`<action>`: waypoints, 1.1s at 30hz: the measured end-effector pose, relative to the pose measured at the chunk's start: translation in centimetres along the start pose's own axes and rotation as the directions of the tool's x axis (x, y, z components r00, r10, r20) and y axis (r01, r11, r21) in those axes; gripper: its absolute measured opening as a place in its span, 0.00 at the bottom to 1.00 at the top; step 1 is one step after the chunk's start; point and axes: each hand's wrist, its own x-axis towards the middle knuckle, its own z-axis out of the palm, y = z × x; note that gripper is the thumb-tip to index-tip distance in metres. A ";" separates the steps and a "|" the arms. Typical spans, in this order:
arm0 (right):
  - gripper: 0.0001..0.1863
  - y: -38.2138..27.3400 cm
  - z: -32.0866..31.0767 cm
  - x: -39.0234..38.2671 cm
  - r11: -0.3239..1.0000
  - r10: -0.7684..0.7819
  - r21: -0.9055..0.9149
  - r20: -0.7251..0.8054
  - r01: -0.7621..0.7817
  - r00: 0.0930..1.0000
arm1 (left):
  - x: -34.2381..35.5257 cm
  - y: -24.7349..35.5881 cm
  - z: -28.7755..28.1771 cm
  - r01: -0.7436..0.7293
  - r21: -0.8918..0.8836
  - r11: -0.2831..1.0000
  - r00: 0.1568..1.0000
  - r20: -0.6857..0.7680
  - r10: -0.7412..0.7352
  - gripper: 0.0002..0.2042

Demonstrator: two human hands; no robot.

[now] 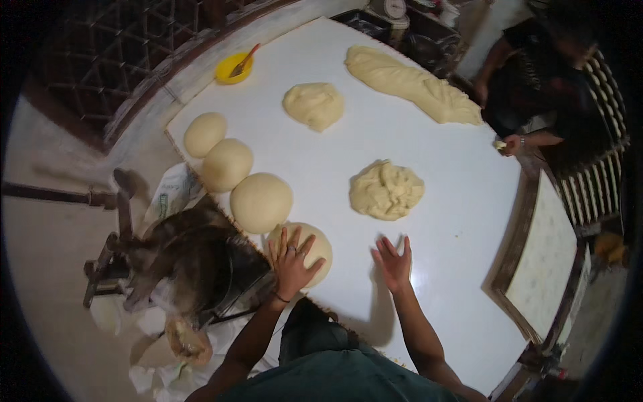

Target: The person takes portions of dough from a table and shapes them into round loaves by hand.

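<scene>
My left hand [293, 264] rests with spread fingers on a smooth dough round [320, 258] at the table's near left edge. My right hand [395, 261] is open, palm turned partly sideways, over the white tabletop [455, 201] just below a rough, folded dough lump [386, 191]. Three more dough balls [261, 203] run along the left edge. Toward the back are another lump [313, 105] and a long dough slab [408, 80]. A yellow bowl [230, 75] holding a brush with a red handle sits at the back left corner.
A co-worker [536, 87] at the far right holds a small pale piece at the table edge, beside ridged racks [589, 194]. A pale board [539, 261] lies along the right side. Dark machinery [187, 254] and sacks stand left below the table; dark trays [429, 47] are at the back.
</scene>
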 end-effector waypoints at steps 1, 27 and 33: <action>0.34 0.1 0.8 3.2 0.998 -0.062 0.030 0.088 0.059 0.994 | 0.8 0.4 0.6 0.043 -0.053 0.998 0.998 -0.053 -0.045 0.26; 0.39 -0.4 -4.9 -23.1 0.971 -0.117 0.119 -0.525 0.209 0.843 | 8.3 11.7 -4.4 -0.201 -0.893 0.403 0.855 0.041 0.517 0.19; 0.41 5.5 -10.2 -28.6 -0.024 -0.573 -0.977 -0.158 -0.210 0.804 | -1.9 14.6 4.5 -0.508 -0.497 0.703 0.382 0.602 0.701 0.35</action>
